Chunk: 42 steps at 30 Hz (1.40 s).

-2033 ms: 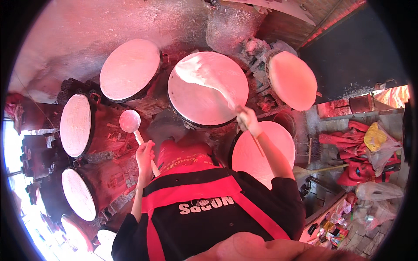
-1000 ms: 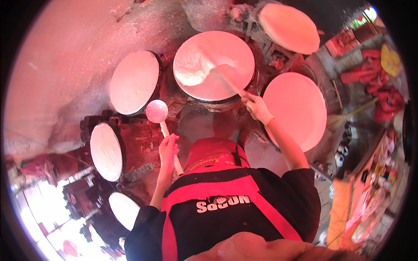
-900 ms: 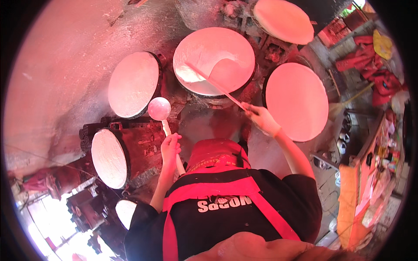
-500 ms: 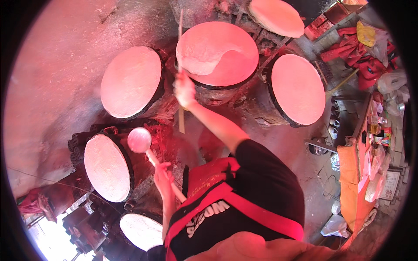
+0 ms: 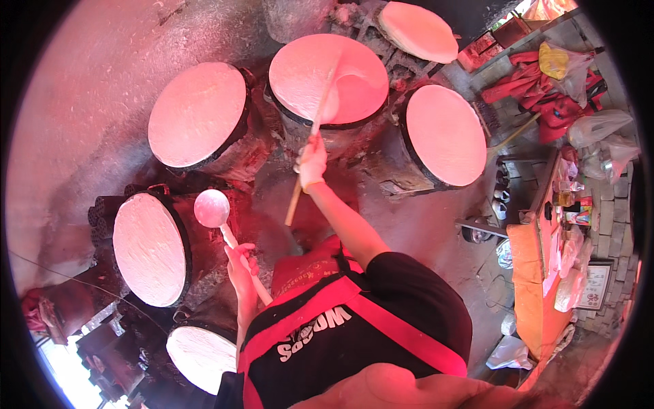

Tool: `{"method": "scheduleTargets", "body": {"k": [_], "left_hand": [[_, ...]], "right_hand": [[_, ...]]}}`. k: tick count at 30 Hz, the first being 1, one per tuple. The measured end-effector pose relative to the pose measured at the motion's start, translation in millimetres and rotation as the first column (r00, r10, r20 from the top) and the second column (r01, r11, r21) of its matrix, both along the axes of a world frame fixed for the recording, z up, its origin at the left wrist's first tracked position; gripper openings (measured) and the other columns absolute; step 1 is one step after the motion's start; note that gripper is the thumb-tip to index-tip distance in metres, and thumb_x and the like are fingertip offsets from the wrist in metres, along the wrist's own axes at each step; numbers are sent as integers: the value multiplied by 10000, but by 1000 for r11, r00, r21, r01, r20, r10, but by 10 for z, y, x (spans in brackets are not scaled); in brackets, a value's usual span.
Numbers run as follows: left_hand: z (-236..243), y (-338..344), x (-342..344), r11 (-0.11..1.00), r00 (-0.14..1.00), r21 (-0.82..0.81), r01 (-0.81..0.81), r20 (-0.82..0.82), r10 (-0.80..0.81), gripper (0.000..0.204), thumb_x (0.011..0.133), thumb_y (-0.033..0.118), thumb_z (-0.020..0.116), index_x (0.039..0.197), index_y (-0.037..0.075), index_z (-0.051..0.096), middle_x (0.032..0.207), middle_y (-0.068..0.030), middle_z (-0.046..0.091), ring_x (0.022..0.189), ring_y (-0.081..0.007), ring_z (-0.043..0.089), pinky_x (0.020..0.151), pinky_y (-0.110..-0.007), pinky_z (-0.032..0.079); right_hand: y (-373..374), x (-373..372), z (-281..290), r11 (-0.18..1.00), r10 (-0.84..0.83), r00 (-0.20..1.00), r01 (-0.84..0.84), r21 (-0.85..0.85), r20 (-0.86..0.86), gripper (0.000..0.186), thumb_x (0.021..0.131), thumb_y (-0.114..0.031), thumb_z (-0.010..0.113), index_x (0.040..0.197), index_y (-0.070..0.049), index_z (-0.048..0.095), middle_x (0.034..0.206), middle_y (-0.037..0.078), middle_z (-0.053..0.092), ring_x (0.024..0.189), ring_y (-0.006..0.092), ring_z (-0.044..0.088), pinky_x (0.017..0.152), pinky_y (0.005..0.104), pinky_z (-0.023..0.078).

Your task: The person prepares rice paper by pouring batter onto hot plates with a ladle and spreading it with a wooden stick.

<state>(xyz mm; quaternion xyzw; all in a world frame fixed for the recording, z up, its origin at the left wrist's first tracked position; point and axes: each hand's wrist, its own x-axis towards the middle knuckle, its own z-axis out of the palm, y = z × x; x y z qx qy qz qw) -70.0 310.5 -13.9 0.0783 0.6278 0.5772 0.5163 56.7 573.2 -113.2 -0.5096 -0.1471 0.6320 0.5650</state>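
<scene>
Now sweeping a stick [image 5: 323, 103], clenched in right hand [image 5: 312, 162], inward from the round plate's left rim [image 5: 281, 109], likely spreading its pale layer [image 5: 296, 68]; clasping a ladle [image 5: 212, 209] in left hand [image 5: 242, 267].

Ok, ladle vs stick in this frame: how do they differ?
Shape: the ladle ends in a round bowl; the stick is narrow, with no bowl.
Lean: the ladle's bowl end points up and left in the picture, the stick's far end up and right.
Place: the stick crosses the middle round top; the ladle's bowl is off to its left.
Shared: each is gripped in one hand.
</scene>
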Motion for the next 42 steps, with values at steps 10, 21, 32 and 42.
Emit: {"method": "scheduleTargets", "body": {"k": [10,21,32,42], "left_hand": [[76,367,349,990,991,53,131,-7,-131,525,986,461,326,906,17,593,747,27,376,522,-36,350,416,-181,262],[106,819,1029,990,991,42,133,-31,-132,488,996,415,332,916,9,590,754,34,356,533,-32,342,423,-179,257],[397,1241,1876,994,995,59,95,-44,-93,413,996,387,356,1063,33,558,796,23,362,560,-43,356,447,-173,297],[259,1413,1894,993,989,102,55,128,-68,338,982,296,429,1177,21,454,724,12,433,585,-85,417,491,-216,369]], "right_hand": [[64,353,289,870,484,875,-481,108,-1,242,971,-314,432,1195,-230,463,566,-52,366,363,74,308,339,231,258],[418,1628,346,926,361,932,-354,-130,30,103,954,-299,434,999,-231,497,578,-33,412,365,85,298,331,244,234],[1055,2991,181,810,587,810,-586,-37,25,319,966,-269,415,1283,-291,440,566,-35,406,368,82,300,336,262,245],[874,2742,234,891,452,886,-453,-12,101,373,895,-129,484,1259,-199,528,612,-90,442,379,27,319,328,218,236]]}}
